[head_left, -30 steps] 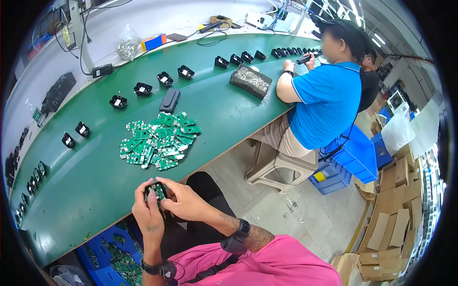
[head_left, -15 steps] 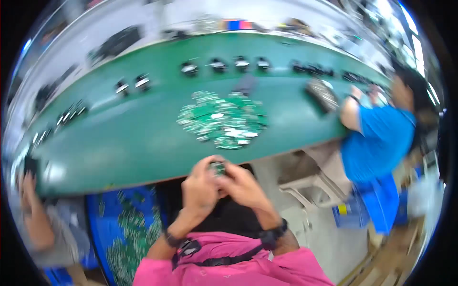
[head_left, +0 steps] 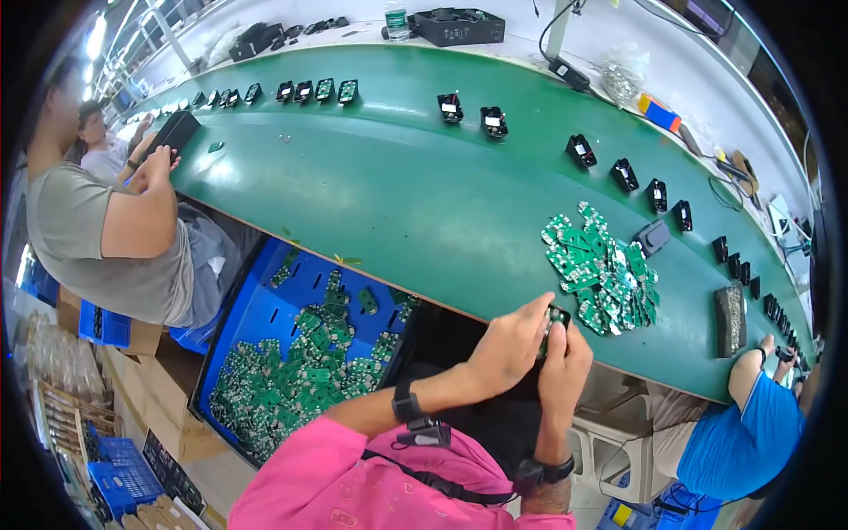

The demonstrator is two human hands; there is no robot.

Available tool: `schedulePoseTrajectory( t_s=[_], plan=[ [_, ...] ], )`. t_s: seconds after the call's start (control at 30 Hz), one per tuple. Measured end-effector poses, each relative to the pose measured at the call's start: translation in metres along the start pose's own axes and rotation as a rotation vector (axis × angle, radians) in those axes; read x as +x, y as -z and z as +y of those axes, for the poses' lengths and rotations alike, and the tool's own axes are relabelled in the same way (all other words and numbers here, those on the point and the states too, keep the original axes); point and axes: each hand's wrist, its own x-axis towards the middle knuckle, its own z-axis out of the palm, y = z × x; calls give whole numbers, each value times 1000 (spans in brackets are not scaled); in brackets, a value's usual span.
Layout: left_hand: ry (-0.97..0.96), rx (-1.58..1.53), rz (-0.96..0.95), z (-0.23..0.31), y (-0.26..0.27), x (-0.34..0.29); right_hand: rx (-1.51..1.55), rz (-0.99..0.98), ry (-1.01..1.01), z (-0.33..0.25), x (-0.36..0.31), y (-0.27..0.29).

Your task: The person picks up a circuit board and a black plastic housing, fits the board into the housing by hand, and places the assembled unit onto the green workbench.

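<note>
My left hand (head_left: 511, 346) and my right hand (head_left: 565, 369) are closed together at the near edge of the green table. Between their fingers is a small black housing (head_left: 566, 313) with a green circuit board (head_left: 553, 316) in it; my fingers cover most of both. Just beyond my hands lies a loose heap of green circuit boards (head_left: 587, 261). A dark grey block-shaped part (head_left: 653, 237) rests against the heap's far right side.
Black housings (head_left: 580, 151) stand in spaced rows along the green table (head_left: 380, 194). A blue bin (head_left: 231, 329) full of circuit boards sits below the edge, left of me. One person (head_left: 132, 230) works at left, another in blue (head_left: 742, 433) at right, near a dark block (head_left: 730, 320).
The view has swung left, so the board heap and my hands now appear farther right. My hands still hold the housing and board together.
</note>
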Motion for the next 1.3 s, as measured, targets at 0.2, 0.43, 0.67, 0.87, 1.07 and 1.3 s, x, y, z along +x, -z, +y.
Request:
schedulePoseTrajectory(
  t_s=[0.2,0.43,0.67,0.87,1.07,1.3],
  plan=[
    [348,-603,-428,17,63,38,672,-194,-431,-23,29,-5],
    [647,-994,-420,26,69,43,903,-299,-476,-39,21,13],
    [643,-1057,-440,29,68,44,893,-296,-461,-42,18,19],
    [639,-1032,-421,32,68,46,920,-306,-451,-39,21,20],
    [185,-315,-522,37,89,53,500,-164,-174,-40,13,10],
    [-42,79,-399,2,106,63,251,-287,-9,-33,27,-23]
  ],
)
